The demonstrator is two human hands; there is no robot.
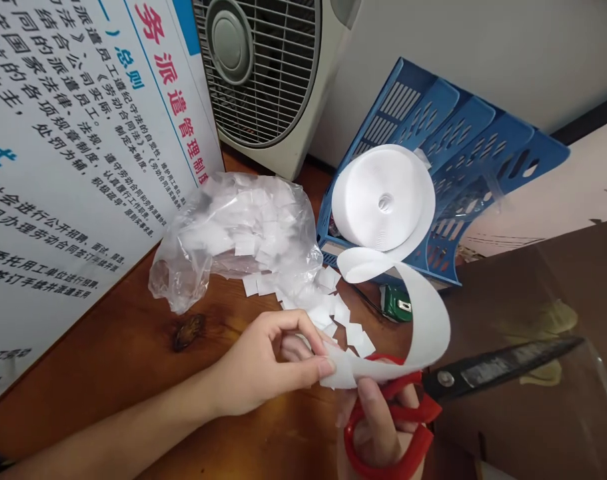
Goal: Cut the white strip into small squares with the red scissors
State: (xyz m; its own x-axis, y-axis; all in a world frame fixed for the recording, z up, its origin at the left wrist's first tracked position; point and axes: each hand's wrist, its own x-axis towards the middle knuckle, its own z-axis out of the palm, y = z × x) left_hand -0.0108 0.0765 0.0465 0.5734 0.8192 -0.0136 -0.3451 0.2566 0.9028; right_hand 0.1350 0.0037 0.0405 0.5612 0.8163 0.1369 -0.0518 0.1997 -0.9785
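Note:
My left hand (278,360) pinches the free end of a white strip (430,320) between thumb and fingers. The strip curls up and back to a large white roll (368,193) propped against a blue file rack. Red-handled scissors (473,373) sit in my right hand (378,420), its fingers through the loops and the dark blades pointing right, away from the strip. A right-hand fingertip lies just under the strip's end. Small white cut squares (333,310) are strewn on the wooden table beyond my left hand, spilling from a clear plastic bag (253,220) filled with more squares.
A box fan (263,73) stands at the back. The blue file rack (498,147) is behind the roll, with a green tape measure (396,303) at its foot. A printed board (83,133) leans along the left. Brown cardboard (558,280) is at the right.

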